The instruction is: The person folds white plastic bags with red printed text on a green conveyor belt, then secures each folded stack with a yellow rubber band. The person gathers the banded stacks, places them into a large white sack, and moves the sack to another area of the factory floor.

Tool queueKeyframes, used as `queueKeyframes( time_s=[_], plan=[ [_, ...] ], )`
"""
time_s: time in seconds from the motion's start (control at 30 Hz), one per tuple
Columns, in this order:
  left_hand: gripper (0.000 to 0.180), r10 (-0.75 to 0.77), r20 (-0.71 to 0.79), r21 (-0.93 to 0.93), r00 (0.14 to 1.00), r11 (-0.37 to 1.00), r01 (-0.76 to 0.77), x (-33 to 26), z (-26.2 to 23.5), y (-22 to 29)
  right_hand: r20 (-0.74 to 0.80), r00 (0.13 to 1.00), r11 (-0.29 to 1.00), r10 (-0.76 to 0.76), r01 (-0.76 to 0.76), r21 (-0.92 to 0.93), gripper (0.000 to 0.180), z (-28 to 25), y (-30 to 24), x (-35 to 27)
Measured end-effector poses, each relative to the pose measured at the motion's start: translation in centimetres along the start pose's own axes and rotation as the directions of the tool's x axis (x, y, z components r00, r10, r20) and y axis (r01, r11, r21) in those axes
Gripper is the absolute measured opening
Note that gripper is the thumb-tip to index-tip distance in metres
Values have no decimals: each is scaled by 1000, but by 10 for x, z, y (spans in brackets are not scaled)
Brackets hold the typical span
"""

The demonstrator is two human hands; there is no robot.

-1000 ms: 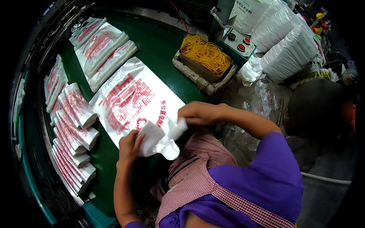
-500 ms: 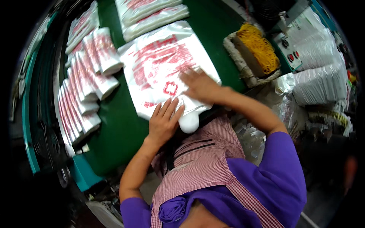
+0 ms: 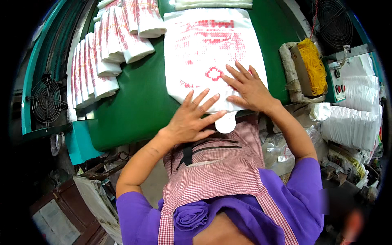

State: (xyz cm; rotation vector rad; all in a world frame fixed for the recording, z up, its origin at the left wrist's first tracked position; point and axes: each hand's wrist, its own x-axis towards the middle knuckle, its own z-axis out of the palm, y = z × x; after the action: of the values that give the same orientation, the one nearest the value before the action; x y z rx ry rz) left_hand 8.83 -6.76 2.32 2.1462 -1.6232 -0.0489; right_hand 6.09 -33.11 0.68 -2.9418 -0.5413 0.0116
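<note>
A flat white plastic bag (image 3: 196,47) with red print, perhaps several stacked, lies on the green table (image 3: 134,110) in front of me. Its rounded white tab (image 3: 226,123) hangs over the near edge. My left hand (image 3: 192,116) rests with spread fingers on the bag's near left edge, the thumb close to the tab. Further right, my right hand (image 3: 251,90) lies flat beside the red flower-shaped mark, fingers apart. Neither hand grips anything.
Rolled bundles of printed bags (image 3: 108,45) overlap at the left. Another bag stack (image 3: 212,4) lies beyond. At the right are a box of yellow rubber bands (image 3: 313,69), a control box with knobs (image 3: 338,79) and piled white bags (image 3: 351,124). A round fan grille (image 3: 46,100) stands far left.
My view has shifted, so the table appears straighter. The right hand has flattened and spread its fingers on the bag. My left hand's fingers are wider apart.
</note>
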Motion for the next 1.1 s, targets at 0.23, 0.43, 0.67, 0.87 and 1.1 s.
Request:
queueKeyframes(
  time_s=[0.23, 0.43, 0.67, 0.87, 1.1],
  plan=[
    [45, 67, -152, 349, 986, 937, -10, 31, 27, -12, -26, 1000, 992, 1, 2, 129, 49, -1, 0, 12],
    [24, -354, 324, -292, 877, 845, 448, 91, -29, -69, -369, 921, 875, 127, 72, 479, 35, -44, 6, 3],
    [39, -159, -275, 126, 948, 972, 200, 83, -11, -73, -145, 989, 999, -23, 27, 28, 62, -12, -5, 5],
    [41, -201, -90, 252, 975, 943, 218, 66, -2, -42, -311, 950, 962, -19, 103, 254, 49, -15, -14, -11],
    [29, -339, -50, 56, 940, 938, 341, 81, -19, -66, 234, 898, -540, 374, 5, 841, 58, 2, -24, -50]
  ],
)
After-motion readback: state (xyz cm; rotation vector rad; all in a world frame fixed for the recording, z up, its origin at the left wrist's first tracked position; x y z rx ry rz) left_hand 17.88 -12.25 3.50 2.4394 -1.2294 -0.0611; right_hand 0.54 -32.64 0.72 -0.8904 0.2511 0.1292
